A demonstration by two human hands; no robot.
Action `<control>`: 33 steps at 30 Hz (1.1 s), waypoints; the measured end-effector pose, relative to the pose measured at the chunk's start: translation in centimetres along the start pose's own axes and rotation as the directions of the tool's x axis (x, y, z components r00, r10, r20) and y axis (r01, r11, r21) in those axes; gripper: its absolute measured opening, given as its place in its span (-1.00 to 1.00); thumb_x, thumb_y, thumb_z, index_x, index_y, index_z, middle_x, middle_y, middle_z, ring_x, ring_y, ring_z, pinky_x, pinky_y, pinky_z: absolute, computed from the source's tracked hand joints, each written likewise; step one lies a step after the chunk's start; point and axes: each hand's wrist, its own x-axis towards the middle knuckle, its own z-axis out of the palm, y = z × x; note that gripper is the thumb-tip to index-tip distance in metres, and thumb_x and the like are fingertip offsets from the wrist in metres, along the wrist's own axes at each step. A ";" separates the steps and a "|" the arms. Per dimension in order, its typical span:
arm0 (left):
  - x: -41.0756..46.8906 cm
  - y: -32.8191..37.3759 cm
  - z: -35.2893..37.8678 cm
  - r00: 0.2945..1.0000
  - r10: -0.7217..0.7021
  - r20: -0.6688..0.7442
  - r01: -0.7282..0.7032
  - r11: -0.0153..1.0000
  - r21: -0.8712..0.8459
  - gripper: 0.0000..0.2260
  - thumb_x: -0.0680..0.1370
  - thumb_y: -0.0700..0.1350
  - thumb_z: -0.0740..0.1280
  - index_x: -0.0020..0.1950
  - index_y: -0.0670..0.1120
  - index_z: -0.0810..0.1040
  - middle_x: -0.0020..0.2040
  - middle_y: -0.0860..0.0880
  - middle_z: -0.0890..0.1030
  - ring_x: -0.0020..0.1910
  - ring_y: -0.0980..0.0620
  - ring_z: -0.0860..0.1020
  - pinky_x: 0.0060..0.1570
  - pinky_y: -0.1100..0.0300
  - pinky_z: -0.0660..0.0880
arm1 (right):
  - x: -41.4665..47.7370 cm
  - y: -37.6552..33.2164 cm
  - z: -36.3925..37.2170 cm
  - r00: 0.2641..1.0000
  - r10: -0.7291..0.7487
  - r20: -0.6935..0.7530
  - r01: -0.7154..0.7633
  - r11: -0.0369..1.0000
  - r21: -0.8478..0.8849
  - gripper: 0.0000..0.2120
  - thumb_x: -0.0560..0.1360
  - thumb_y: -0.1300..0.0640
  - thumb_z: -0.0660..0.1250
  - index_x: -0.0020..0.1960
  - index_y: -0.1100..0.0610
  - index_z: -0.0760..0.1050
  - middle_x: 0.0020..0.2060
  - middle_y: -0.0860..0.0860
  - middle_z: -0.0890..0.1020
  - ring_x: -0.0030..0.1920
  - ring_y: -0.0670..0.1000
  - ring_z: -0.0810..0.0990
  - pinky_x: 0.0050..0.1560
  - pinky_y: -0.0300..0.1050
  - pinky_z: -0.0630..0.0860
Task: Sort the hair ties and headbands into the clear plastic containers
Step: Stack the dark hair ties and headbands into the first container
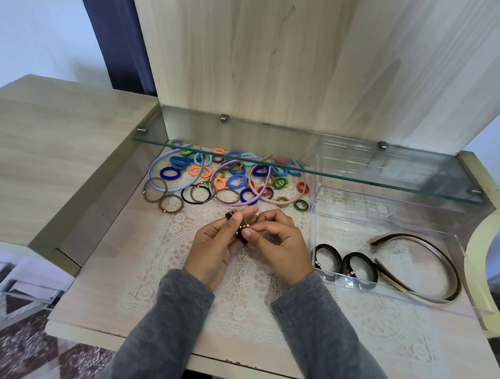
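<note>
My left hand (214,248) and my right hand (278,243) meet over the lace mat, both pinching a small bundle of dark hair ties (239,224) with gold beads. Behind them lies a pile of colourful hair ties (238,177) with a blue headband (164,174), a purple headband (228,185) and a pink headband (274,196). Brown and black thin ties (171,203) lie at the pile's front left. To the right, a clear plastic container (397,223) holds two black hair ties (345,262) and a brown headband (430,265).
A glass shelf (273,161) hangs over the back of the pile and the container. A wooden panel (278,60) rises behind. A second clear box (346,159) stands under the shelf at the back right. A lace mat (208,303) covers the table.
</note>
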 end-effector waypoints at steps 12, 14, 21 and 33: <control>0.0 0.6 0.0 0.997 -0.064 0.043 0.070 0.984 -0.161 -0.58 0.50 0.00 0.18 0.19 -0.26 0.55 0.15 -0.10 0.64 0.12 0.05 0.60 -0.07 0.28 0.59 | -0.2 0.4 0.2 0.999 -0.027 0.027 0.030 0.993 -0.117 -0.84 0.31 -0.04 0.47 -0.17 0.01 0.66 -0.12 -0.10 0.53 0.08 -0.01 0.40 0.15 -0.35 0.27; 0.1 0.9 -0.1 0.995 -0.093 0.043 0.100 0.967 -0.235 -0.55 0.48 0.03 0.17 0.11 -0.29 0.60 0.12 -0.10 0.65 0.06 0.06 0.62 -0.14 0.28 0.60 | -0.3 0.4 0.3 0.998 -0.035 0.057 0.045 0.985 -0.167 -0.78 0.31 -0.08 0.45 -0.14 0.03 0.67 -0.11 -0.11 0.50 0.08 -0.04 0.37 0.14 -0.38 0.23; 0.4 1.7 -0.7 0.993 -0.113 0.017 0.113 0.940 -0.323 -0.51 0.49 0.06 0.18 0.12 -0.33 0.58 0.25 -0.19 0.57 0.25 -0.08 0.54 0.08 0.18 0.54 | -0.4 -0.3 0.2 0.989 -0.097 0.110 0.127 0.941 -0.313 -0.79 0.36 -0.03 0.42 -0.05 0.03 0.67 -0.11 -0.03 0.44 0.03 -0.03 0.33 0.10 -0.47 0.18; 2.0 5.5 0.7 0.875 -0.424 0.233 0.351 0.888 0.298 -0.79 0.26 -0.06 0.57 -0.39 -0.08 0.57 -0.20 -0.05 0.61 -0.17 0.03 0.62 -0.10 0.19 0.60 | -0.6 -5.0 -6.3 0.873 -0.425 0.238 0.452 0.524 -0.722 -0.83 0.43 -0.02 0.33 -0.12 -0.02 0.68 -0.21 -0.01 0.45 -0.15 0.07 0.39 -0.22 0.01 0.42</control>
